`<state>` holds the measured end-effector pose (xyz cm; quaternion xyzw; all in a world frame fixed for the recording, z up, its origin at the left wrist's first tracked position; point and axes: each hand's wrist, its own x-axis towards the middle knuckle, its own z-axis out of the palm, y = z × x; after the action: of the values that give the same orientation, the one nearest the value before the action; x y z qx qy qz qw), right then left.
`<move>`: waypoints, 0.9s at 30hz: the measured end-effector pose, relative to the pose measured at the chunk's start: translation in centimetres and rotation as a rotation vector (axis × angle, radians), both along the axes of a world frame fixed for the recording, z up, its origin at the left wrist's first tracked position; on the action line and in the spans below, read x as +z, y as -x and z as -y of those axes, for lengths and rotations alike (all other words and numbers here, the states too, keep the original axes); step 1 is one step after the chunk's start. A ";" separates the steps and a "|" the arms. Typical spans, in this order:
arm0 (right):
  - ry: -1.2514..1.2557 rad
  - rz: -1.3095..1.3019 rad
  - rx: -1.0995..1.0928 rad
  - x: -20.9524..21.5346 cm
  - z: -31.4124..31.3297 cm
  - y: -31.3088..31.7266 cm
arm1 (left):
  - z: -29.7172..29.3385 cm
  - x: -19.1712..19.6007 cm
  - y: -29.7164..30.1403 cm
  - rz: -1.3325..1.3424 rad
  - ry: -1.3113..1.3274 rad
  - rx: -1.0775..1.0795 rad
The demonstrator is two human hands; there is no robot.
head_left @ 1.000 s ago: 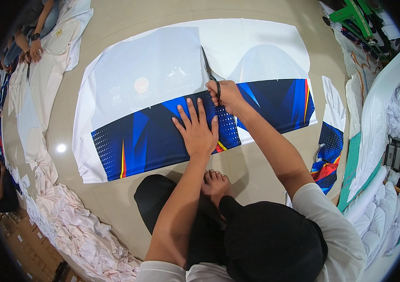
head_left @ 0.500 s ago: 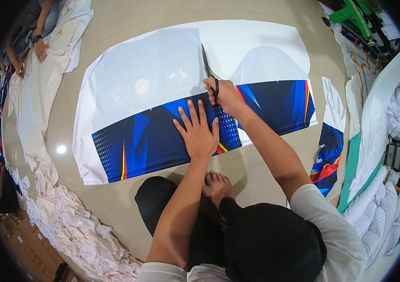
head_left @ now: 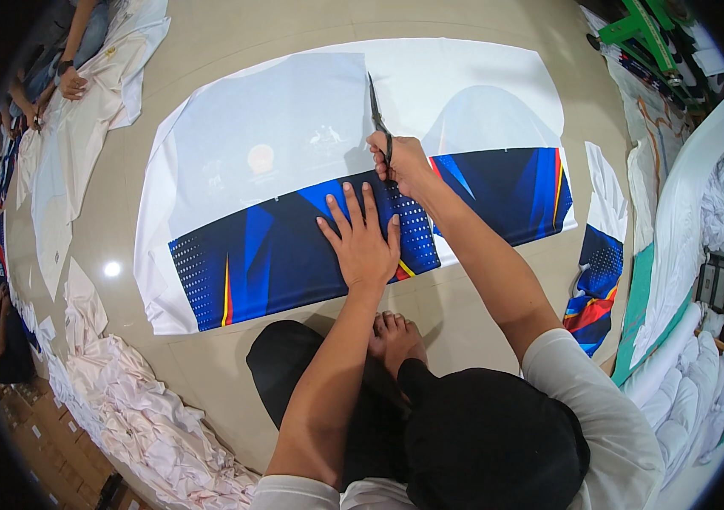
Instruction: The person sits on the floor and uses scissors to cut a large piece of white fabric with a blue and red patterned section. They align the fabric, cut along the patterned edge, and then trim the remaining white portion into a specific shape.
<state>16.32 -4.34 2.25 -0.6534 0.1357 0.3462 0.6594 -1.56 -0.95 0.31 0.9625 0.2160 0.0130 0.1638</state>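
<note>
Watching remotely, I see the person's right hand (head_left: 406, 163) with its grip closed round dark scissors (head_left: 375, 106). Their long axis points almost to twelve o'clock, leaning toward eleven — along the right edge of a pale grey panel (head_left: 285, 110). That panel is part of white fabric (head_left: 481, 66) with a navy-and-blue band (head_left: 281, 251), spread over the beige floor (head_left: 472, 319). The left hand (head_left: 367, 248), at seven o'clock from the right, lies flat — fingers spread on the band. The right hand is nearer that edge; I can't tell the blades' gap.
</note>
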 end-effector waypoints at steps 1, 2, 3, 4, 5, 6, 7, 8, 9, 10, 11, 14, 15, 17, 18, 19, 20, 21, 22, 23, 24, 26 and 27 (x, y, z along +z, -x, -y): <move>0.008 0.000 -0.007 0.1 0.0 0.0 | 0.0 0.0 0.0 -0.001 0.002 -0.001; 0.015 -0.001 -0.013 0.1 0.0 0.1 | 0.0 0.0 0.0 -0.003 0.000 0.000; 0.007 -0.004 -0.015 0.2 -0.1 0.2 | 0.0 0.0 0.0 -0.004 -0.002 0.001; 0.000 -0.008 -0.017 0.3 0.0 0.3 | -0.1 0.1 0.1 -0.005 -0.004 0.002; -0.007 -0.010 -0.020 0.4 0.0 0.2 | -0.1 0.1 0.1 -0.008 -0.003 0.001; -0.008 -0.017 -0.014 0.5 0.1 0.2 | -0.1 0.1 0.0 -0.011 -0.001 0.001; -0.009 -0.024 -0.007 0.6 0.1 0.3 | -0.1 0.2 0.0 -0.014 0.000 0.001; -0.008 -0.030 -0.001 0.6 0.1 0.3 | 0.0 0.1 0.0 -0.013 -0.002 0.000; -0.011 -0.030 -0.002 0.7 0.1 0.3 | 0.0 0.1 0.0 -0.011 -0.004 0.000; -0.013 -0.031 -0.003 0.7 0.1 0.3 | 0.0 0.1 0.1 -0.010 -0.006 -0.001; -0.016 -0.032 -0.003 0.7 0.0 0.3 | 0.0 0.1 0.1 -0.012 -0.006 -0.002; 0.013 -0.032 0.002 0.7 0.0 0.4 | -0.1 0.0 0.0 -0.017 -0.009 -0.003; 0.007 -0.028 -0.002 0.7 0.0 0.5 | -0.1 0.0 0.1 -0.018 -0.010 -0.003; -0.006 -0.021 -0.012 0.5 0.0 0.5 | -0.1 0.0 0.0 -0.022 -0.013 -0.003; -0.007 -0.021 -0.013 0.4 0.0 0.4 | -0.1 0.0 0.0 -0.024 -0.015 -0.004; -0.007 -0.021 -0.014 0.2 0.0 0.3 | 0.0 0.0 0.0 -0.025 -0.016 -0.005; -0.009 -0.022 -0.014 0.2 -0.2 0.3 | 0.0 0.0 0.0 -0.024 -0.016 -0.005; -0.006 -0.025 -0.020 0.2 -0.3 0.3 | 0.0 0.0 0.0 -0.023 -0.015 -0.005; -0.003 -0.028 -0.027 0.1 -0.4 0.3 | 0.0 0.0 0.0 -0.022 -0.014 -0.005; -0.003 -0.031 -0.032 0.2 -0.5 0.3 | 0.0 0.0 0.0 -0.025 -0.014 -0.004; -0.001 -0.029 -0.032 0.2 -0.6 0.3 | -0.1 0.0 0.1 -0.027 -0.014 -0.003; 0.004 -0.026 -0.034 0.2 -0.6 0.4 | -0.1 0.1 0.1 -0.031 -0.013 -0.003; 0.000 -0.026 -0.039 0.2 -0.7 0.4 | -0.1 0.1 0.1 -0.032 -0.013 -0.003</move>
<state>15.94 -3.68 2.40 -0.6459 0.1570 0.3417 0.6644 -1.63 -0.84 0.41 0.9639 0.2170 -0.0015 0.1541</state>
